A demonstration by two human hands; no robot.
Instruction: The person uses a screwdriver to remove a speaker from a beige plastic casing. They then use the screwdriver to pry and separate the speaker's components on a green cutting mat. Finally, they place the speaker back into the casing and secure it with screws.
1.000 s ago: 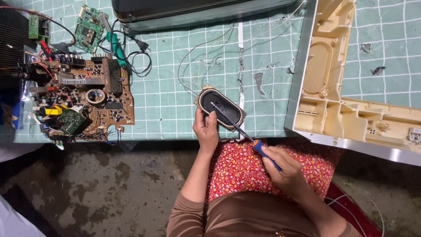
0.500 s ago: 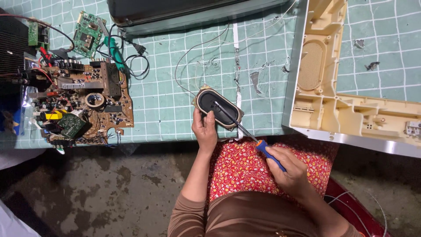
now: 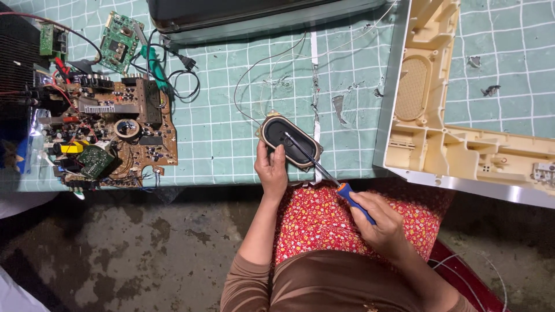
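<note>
While we're looking down from the head camera, our left hand (image 3: pixel 271 169) is wrapped around the near-left edge of an oval speaker (image 3: pixel 291 140), fingers curled on its rim, pinning it at the front edge of the green checked mat (image 3: pixel 231 133), just above our lap. Our right hand (image 3: pixel 381 222) is clenched around the blue-and-orange handle of a screwdriver (image 3: pixel 324 173), and the shaft runs up toward 10 o'clock with the tip sitting on the dark face of the speaker near its top. Thin white wires (image 3: pixel 254 86) loop away from the speaker toward 12 o'clock across the mat. At about 9 o'clock from the speaker there's a big brown circuit board (image 3: pixel 115 138) packed with parts, and a smaller green board (image 3: pixel 118 41) sits above it at roughly 10 o'clock, with a black power cord and plug (image 3: pixel 182 69) coiled just beside it. Over at 3 o'clock, well apart from our hands, lies a cream plastic housing (image 3: pixel 462 144) with an oval grille in it. A dark cabinet (image 3: pixel 260 14) runs along the top edge at 12 o'clock. Our lap is covered in red floral fabric (image 3: pixel 324 225), and the concrete floor (image 3: pixel 115 242) shows at 7 o'clock.
</note>
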